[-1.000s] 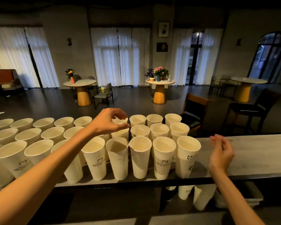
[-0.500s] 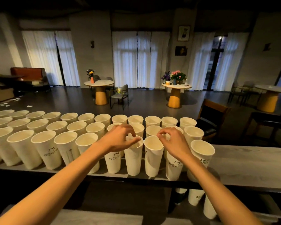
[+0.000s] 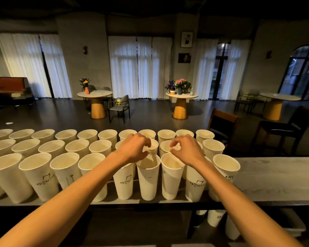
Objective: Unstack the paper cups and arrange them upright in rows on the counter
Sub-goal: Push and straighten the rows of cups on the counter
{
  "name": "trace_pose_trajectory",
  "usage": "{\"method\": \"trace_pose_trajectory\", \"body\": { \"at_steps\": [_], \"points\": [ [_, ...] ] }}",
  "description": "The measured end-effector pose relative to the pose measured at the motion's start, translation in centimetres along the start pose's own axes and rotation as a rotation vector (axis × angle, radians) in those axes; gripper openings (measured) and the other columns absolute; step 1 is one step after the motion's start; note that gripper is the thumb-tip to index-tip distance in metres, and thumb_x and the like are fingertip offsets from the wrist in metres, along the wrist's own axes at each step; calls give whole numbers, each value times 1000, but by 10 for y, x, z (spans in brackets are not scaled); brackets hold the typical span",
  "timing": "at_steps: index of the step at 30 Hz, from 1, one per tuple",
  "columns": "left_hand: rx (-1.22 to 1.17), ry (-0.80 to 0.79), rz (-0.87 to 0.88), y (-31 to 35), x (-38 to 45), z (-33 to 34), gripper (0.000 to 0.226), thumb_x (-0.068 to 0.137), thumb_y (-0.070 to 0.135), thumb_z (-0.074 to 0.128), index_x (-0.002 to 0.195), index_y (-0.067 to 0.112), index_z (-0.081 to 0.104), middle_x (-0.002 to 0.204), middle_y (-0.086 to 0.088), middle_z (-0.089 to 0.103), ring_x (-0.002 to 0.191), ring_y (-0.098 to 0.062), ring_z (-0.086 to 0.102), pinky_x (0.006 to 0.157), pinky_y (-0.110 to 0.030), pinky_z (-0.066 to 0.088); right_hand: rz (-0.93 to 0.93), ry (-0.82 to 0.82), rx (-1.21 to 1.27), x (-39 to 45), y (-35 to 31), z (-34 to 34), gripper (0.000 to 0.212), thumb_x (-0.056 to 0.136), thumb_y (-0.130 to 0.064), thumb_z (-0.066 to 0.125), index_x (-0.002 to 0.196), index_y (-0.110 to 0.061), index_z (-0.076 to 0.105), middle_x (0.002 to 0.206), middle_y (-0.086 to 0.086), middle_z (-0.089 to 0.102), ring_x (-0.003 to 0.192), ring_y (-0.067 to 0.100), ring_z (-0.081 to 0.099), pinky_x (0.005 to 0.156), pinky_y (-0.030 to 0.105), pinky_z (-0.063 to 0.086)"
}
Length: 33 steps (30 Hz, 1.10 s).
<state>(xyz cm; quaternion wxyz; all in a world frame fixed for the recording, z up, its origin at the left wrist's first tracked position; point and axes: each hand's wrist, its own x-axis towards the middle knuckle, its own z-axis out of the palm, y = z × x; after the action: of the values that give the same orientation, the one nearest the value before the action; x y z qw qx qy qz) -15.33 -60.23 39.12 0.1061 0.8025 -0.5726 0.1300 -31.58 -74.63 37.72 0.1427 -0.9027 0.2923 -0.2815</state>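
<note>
Partly, both hands [image 3: 134, 148] hide mid-row cups [image 3: 148, 177]; grip unclear, leftmost cups cropped.

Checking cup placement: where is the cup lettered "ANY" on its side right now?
In the head view, the lettered cup stands upright at the right end of the nearest row on the counter, just right of the right hand.

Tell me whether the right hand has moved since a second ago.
Yes. The right hand has come in from the bare counter on the right, leftward over the paper cups, near the left hand.

Round tables [image 3: 181, 95], flowers [image 3: 182, 83], chairs [image 3: 119, 106], curtains [image 3: 139, 66].
</note>
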Motion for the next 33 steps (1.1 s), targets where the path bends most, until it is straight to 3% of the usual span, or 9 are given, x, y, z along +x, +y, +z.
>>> {"method": "trace_pose_trajectory", "body": {
  "at_steps": [8, 11, 18, 26, 33],
  "points": [
    [-88, -117, 27, -9, 5, 12, 26, 93, 27, 71, 119, 31, 72, 131, 1, 67, 117, -22, 60, 98, -40, 53, 21, -30, -12, 8, -2, 8, 15, 78, -27, 80, 94, -28, 78, 110, -4, 70, 96, 9, 60, 73, 23, 47],
    [-96, -127, 41, -8, 8, 15, 25, 95, 26, 68, 119, 27, 74, 130, -1, 69, 117, -23, 61, 102, -40, 48, -22, -26, -1, 7, -6, 14, 8, 81, -30, 77, 89, -30, 77, 111, -5, 70, 104, 13, 59, 82, 29, 52],
    [-50, -167, 32, -5, 17, 22, 24, 100, 23, 62, 121, 20, 74, 129, -4, 70, 124, -26, 57, 117, -47, 28, -87, -40, 7, 2, -13, 17, 5, 83, -31, 75, 88, -30, 77, 116, -4, 69, 113, 16, 56, 97, 38, 49],
    [-13, -235, 55, -5, 22, 22, 25, 101, 20, 62, 122, 21, 74, 128, -2, 71, 125, -24, 56, 120, -53, 19, -79, -43, 15, -1, -9, 11, 5, 84, -31, 75, 88, -30, 77, 120, -4, 67, 118, 16, 53, 100, 36, 42],
    [-5, -266, 46, -3, 22, 21, 24, 101, 19, 62, 122, 19, 74, 128, -3, 70, 124, -24, 57, 121, -53, 15, -59, -58, 19, -3, -5, 10, 8, 82, -33, 76, 89, -29, 78, 120, -4, 67, 119, 17, 54, 101, 38, 46]
  ]
}}
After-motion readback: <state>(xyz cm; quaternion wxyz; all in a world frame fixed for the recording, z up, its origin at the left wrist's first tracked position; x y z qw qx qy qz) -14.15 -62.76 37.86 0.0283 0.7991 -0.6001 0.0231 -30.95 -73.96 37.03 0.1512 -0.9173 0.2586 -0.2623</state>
